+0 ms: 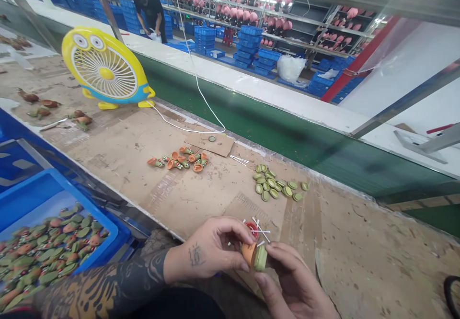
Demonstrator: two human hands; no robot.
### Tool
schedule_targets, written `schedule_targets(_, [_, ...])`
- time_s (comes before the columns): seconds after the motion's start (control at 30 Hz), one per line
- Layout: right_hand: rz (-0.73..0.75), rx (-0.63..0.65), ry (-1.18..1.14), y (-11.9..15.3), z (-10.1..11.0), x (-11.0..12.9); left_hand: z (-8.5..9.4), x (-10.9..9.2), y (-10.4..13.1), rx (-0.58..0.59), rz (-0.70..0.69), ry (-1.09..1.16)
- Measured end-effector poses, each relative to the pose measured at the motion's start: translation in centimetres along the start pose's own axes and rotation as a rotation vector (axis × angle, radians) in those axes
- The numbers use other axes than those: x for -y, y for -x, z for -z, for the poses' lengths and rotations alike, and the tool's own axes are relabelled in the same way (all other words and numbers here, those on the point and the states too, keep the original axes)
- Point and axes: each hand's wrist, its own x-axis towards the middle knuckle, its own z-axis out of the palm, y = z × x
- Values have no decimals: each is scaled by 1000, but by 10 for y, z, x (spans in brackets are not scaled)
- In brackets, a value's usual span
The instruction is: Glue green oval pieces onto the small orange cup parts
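My left hand (212, 252) and my right hand (293, 283) meet at the table's near edge, both pinching a small toy piece (254, 255) that is orange on the left and green on the right. The left fingers hold the orange half, the right fingers the green half. Just beyond them lie a small red cap (251, 227) and a few white cotton swabs (261, 231). Farther out, a cluster of green oval pieces (276, 187) lies on the brown worktable (201, 199), with a group of orange and green assembled pieces (181, 160) to its left.
A blue bin (108, 235) of green and orange pieces sits at my lower left. A yellow cartoon desk fan (106, 70) stands at the back left, its white cord trailing right. A green conveyor (273, 127) runs behind the table. A person in black bends over blue crates far back.
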Motion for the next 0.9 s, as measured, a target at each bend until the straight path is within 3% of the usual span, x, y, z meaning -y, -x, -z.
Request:
schedule_targets(0.17, [12,36,37,1,-2,2,1,0,3,-30,-17,-96])
schedule_targets(0.4, [75,23,214,4,11,-2,-2,-9,11,19,234,1])
schedule_targets(0.57, [172,161,371,-10,17,14,-4,-19,8,50,349,-47])
schedule_targets(0.8, [247,240,521,-17,11,19,-6,-23,11,56,368,-161])
schedule_targets(0.9, [271,239,592,-13,10,14,-7,-28,16,88,287,-260])
